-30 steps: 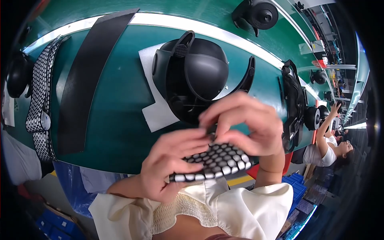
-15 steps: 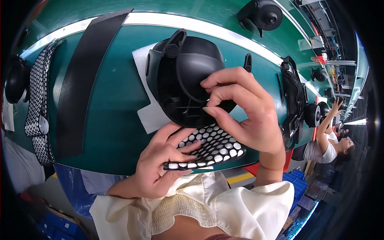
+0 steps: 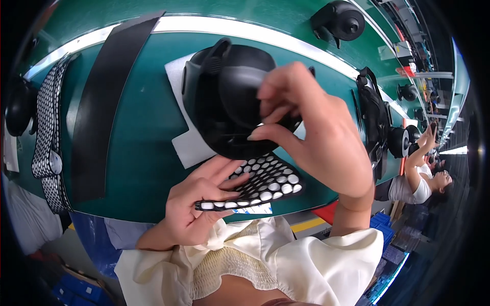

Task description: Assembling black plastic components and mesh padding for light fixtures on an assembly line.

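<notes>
In front of me a rounded black plastic housing [image 3: 246, 84] with a dark hollow underside rests on a white foam sheet [image 3: 191, 149]. My left hand [image 3: 191, 201] grips a bent black strip of white round pads [image 3: 268, 182], its fingertips lying over the pads and its thumb underneath. Part of the strip tucks beneath the housing's near edge. Over the housing's right side, my right hand [image 3: 324, 135] is curled, thumb and fingers drawn together near the rim. Motion smears its fingers, and anything small between them cannot be made out.
Left lie a long black strip [image 3: 104, 107] and another dotted strip [image 3: 48, 117], with a black round device [image 3: 20, 104] beyond. A black strapped item [image 3: 375, 127] lies right. Another black device [image 3: 342, 23] sits across the white rail. A co-worker [image 3: 416, 178] is far right.
My right hand has lifted slightly and turned over the housing, its fingers now blurred. The housing, my left hand and the dotted strip have shifted a little to the left.
</notes>
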{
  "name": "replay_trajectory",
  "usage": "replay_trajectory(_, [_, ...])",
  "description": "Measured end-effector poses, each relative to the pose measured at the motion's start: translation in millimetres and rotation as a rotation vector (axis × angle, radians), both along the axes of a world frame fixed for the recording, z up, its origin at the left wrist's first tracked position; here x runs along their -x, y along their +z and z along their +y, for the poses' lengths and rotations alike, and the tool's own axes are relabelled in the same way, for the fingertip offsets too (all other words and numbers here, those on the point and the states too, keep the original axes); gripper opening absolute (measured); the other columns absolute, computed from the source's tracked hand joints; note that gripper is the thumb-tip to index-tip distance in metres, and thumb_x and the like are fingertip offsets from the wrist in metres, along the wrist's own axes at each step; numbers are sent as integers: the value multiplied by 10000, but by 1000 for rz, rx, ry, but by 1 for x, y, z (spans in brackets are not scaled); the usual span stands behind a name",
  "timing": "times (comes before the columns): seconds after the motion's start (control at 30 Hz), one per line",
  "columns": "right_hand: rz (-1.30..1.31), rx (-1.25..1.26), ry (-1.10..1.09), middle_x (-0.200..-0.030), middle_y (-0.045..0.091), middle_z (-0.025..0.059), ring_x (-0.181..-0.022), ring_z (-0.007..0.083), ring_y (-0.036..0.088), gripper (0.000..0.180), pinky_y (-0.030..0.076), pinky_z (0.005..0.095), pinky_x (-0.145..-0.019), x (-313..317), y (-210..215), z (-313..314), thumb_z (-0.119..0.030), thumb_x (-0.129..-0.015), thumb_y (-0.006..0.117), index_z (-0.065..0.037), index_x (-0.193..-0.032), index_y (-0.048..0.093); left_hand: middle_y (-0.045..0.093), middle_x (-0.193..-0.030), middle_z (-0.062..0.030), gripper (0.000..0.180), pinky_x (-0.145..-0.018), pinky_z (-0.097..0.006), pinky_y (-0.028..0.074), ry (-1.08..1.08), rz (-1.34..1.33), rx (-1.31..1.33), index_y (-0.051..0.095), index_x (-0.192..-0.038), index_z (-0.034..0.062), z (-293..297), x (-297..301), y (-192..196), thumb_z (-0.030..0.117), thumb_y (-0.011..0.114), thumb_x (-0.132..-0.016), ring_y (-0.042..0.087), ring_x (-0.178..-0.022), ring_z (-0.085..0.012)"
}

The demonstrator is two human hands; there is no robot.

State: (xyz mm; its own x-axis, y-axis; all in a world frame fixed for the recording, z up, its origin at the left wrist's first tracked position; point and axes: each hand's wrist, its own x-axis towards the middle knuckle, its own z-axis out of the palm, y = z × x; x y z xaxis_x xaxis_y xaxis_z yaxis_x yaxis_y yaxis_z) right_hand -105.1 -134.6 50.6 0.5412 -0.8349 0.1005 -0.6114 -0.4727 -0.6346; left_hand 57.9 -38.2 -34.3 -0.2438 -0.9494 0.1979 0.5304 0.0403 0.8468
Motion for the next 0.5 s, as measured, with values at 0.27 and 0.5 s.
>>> replay_trajectory(0.27, [51,-81,201,-718,586,29,-635,236,485,223,326,315,-717,12,7,-9,-47,-718,585,-65,-915,482,368,-1197,-307,86,-878,-522,359,83,-3,-20,436,-827,-75,5,5,-5,-86,482,-754,414,-1035,-499])
replay_trajectory(0.5, [6,-196,352,-646,593,136,-656,284,568,100,429,342,-657,7,8,-24,-73,-668,605,0,-734,620,408,-1064,-353,244,-890,-468,344,175,-152,31,360,-777,-24,4,-1,-7,135,544,-788,451,-1036,-421])
